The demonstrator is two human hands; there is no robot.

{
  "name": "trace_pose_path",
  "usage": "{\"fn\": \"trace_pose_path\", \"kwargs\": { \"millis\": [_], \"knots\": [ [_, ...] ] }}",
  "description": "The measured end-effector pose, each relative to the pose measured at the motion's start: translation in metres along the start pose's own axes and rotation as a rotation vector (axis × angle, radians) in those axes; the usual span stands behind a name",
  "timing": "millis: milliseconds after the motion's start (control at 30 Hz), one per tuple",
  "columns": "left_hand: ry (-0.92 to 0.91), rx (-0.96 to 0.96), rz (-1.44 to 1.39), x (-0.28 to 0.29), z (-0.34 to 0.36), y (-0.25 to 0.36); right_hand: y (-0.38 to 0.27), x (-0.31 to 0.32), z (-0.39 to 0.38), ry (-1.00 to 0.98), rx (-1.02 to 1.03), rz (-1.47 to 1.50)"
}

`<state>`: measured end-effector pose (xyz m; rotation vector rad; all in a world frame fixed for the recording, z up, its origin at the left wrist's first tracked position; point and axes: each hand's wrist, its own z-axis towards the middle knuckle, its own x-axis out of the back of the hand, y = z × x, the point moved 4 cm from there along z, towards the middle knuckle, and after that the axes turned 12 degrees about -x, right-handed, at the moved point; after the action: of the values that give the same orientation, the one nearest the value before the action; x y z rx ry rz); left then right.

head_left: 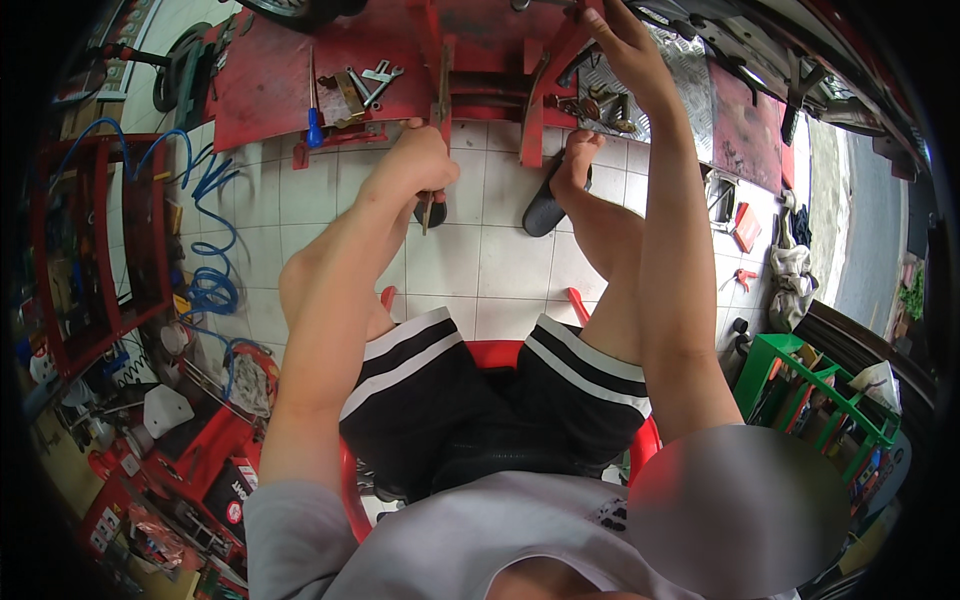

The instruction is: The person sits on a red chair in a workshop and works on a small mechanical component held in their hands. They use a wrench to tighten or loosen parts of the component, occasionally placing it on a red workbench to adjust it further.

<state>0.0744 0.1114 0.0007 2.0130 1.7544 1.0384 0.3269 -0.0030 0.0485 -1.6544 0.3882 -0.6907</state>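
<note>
Pale square tiles [500, 262] cover the floor below me, and a red platform [260, 80] spans the area from 10 to 12 o'clock. At 11 o'clock, my left hand [418, 165] is closed, its fingers curled round a thin strip [427, 214] whose end sticks out below my fist (what sort of piece it is, I cannot tell). That strip hangs over the tiles, just beside the left upright of a red frame [533, 130] at 12 o'clock.

At 1 o'clock, my right hand [630, 55] reaches up with its fingertips against the frame's top right part; I cannot tell how far the fingers close there, as the view cuts off close by. Beneath that wrist, small metal parts [610, 108] lie on a silver patterned plate [685, 95].

Between 10 and 11 o'clock, a blue-handled screwdriver [314, 130] lies at the platform's edge, with wrenches [379, 84] just beside it. Coiled blue hose [212, 288] hangs at 9 o'clock, and a green rack [768, 352] stands between 3 and 4 o'clock. I sit on a red chair [492, 353], knees apart.
</note>
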Motion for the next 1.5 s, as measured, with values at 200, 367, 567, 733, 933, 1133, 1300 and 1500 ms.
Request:
{"fn": "trace_pose_path", "kwargs": {
  "millis": [200,367,567,733,933,1133,1300,1500],
  "knots": [
    [0.114,-0.45,0.54,0.005,-0.036,0.036,0.027,0.015,-0.007,0.078,-0.284,0.266],
    [0.221,-0.146,0.696,-0.002,0.005,0.016,0.058,0.005,-0.013,0.01,-0.499,0.091],
    [0.402,-0.166,0.64,0.018,0.009,0.028,0.065,-0.017,-0.025,-0.022,-0.59,0.263],
    [0.683,-0.468,0.611,0.013,0.015,0.047,0.082,-0.022,-0.008,0.054,-0.595,0.137],
    [0.481,-0.623,0.239,-0.009,0.05,0.088,0.121,-0.004,0.01,0.207,-0.593,-0.079],
    [0.404,-0.488,0.086,-0.022,0.091,0.087,0.114,-0.011,0.001,0.225,-0.593,-0.009],
    [0.432,-0.611,0.223,-0.039,0.152,0.077,0.101,-0.002,0.01,0.06,-0.422,-0.475],
    [0.266,-0.573,0.134,-0.04,0.19,0.075,0.061,-0.004,-0.008,-0.057,-0.459,-0.552]
  ]
}}
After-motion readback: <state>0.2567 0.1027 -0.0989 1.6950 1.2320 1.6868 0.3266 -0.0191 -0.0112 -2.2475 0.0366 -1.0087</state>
